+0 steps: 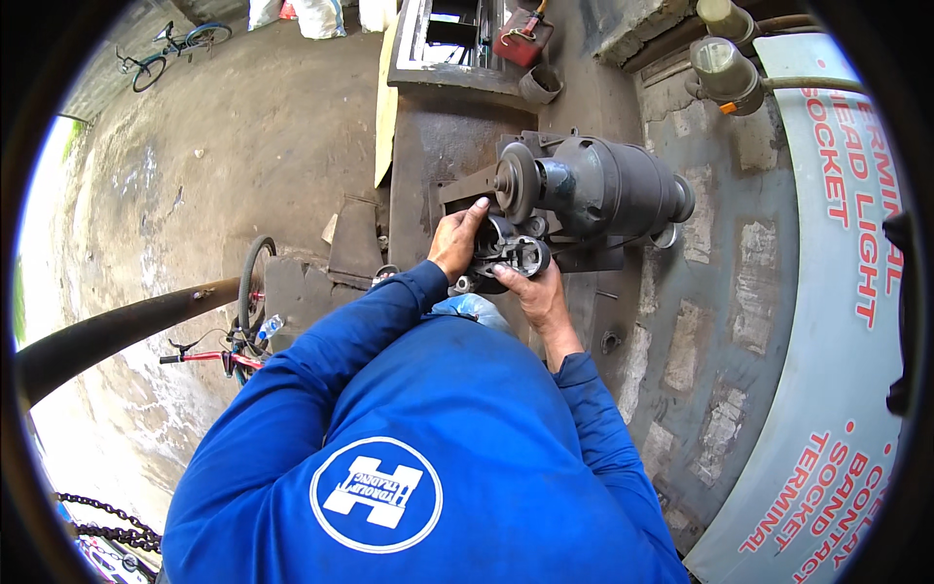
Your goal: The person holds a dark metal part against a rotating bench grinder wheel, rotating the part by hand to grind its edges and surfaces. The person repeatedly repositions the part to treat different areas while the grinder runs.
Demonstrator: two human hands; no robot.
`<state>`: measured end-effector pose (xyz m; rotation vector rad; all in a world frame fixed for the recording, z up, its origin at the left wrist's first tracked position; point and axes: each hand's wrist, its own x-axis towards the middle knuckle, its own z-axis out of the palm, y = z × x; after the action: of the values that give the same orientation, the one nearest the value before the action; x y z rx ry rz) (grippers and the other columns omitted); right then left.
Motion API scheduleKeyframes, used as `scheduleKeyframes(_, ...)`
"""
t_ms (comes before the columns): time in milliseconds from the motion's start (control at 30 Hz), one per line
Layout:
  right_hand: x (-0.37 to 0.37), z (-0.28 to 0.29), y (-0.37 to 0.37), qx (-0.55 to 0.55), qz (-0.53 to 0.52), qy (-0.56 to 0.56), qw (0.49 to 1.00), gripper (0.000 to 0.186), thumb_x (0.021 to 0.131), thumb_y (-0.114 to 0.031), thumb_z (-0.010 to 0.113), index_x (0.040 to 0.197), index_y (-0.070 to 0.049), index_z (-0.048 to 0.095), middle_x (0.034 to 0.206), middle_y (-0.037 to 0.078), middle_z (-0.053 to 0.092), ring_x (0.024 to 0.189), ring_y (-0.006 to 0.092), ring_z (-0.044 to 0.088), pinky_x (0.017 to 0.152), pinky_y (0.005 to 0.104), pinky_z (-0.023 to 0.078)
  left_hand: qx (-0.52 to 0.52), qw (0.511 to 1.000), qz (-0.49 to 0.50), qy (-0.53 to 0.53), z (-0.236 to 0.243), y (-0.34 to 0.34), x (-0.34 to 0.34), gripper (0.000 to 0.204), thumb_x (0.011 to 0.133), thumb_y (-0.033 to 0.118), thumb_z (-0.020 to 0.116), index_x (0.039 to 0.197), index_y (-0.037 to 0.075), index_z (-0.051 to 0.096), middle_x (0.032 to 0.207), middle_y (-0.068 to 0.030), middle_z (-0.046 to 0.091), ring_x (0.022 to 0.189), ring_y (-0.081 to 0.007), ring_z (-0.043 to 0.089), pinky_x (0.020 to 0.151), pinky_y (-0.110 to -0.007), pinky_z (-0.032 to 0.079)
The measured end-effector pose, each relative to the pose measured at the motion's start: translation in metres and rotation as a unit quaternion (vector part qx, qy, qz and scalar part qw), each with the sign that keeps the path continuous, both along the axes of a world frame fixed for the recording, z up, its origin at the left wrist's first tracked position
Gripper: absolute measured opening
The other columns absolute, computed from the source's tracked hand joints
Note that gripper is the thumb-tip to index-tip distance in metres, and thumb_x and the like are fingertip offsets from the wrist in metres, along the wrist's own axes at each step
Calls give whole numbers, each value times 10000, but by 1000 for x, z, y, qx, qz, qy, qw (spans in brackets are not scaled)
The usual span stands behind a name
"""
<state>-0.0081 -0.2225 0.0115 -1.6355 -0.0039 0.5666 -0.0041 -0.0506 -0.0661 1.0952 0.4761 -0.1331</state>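
Observation:
Both my hands are closed on a grey cast-metal housing point(526, 256) with round openings, close in front of my body. My left hand point(455, 240) grips its left side, the thumb pointing up toward the grinder wheel. From the lower right my right hand point(540, 300) holds it, thumb across the near edge. Just beyond the housing stands a bench grinder point(613, 187), dark and dusty, its round wheel point(519, 182) facing left. Whether the housing touches the wheel, I cannot tell. My palms hide part of the casting.
A dark workbench point(438, 136) extends away, with a red box point(522, 37) and a small can point(540, 85) beyond. To the right a lettered banner point(827, 292) hangs by a block wall. At left are a red-framed bicycle point(219, 357) and a brown pipe point(126, 326).

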Motion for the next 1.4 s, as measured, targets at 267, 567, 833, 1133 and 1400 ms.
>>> scheduleKeyframes(267, 20, -17, 2, 102, -20, 83, 991, 403, 838, -94, 806, 1207, -19, 662, 1087, 26, 707, 979, 133, 654, 926, 305, 531, 130, 990, -8, 53, 8, 8, 9, 801, 1054, 645, 435, 956, -103, 706, 820, -166, 703, 769, -216, 607, 798, -390, 500)
scheduleKeyframes(567, 30, -34, -2, 192, -10, 136, 972, 386, 870, -54, 740, 1245, -39, 650, 1113, 34, 705, 1020, 151, 675, 953, 335, 550, 260, 959, -42, 108, 19, 16, 17, 893, 1047, 689, 309, 954, -101, 714, 975, -375, 684, 1068, -529, 649, 964, -522, 479)
scheduleKeyframes(833, 22, -29, 3, 234, 6, 138, 962, 455, 848, -68, 741, 1287, -21, 633, 1183, 69, 706, 1099, 196, 677, 1030, 367, 530, 319, 946, -24, 61, 25, 15, 8, 846, 1071, 647, 276, 931, -70, 703, 972, -371, 677, 1045, -549, 633, 941, -563, 484)
scheduleKeyframes(1133, -8, 4, -19, 78, 60, 11, 995, 864, 745, -156, 874, 1483, -29, 441, 1268, 75, 645, 1153, 184, 619, 1051, 332, 470, 222, 967, 44, -120, 19, -1, -27, 584, 1107, 477, 401, 1003, -51, 626, 870, -253, 632, 816, -429, 582, 789, -442, 471)
scheduleKeyframes(1400, -10, -23, -15, 137, 12, 52, 989, 624, 764, -114, 835, 1330, -29, 587, 1161, 38, 681, 1060, 163, 634, 994, 317, 492, 260, 962, 35, -75, 18, 2, -19, 612, 1106, 478, 408, 1038, -76, 658, 968, -299, 680, 930, -479, 633, 851, -462, 492)
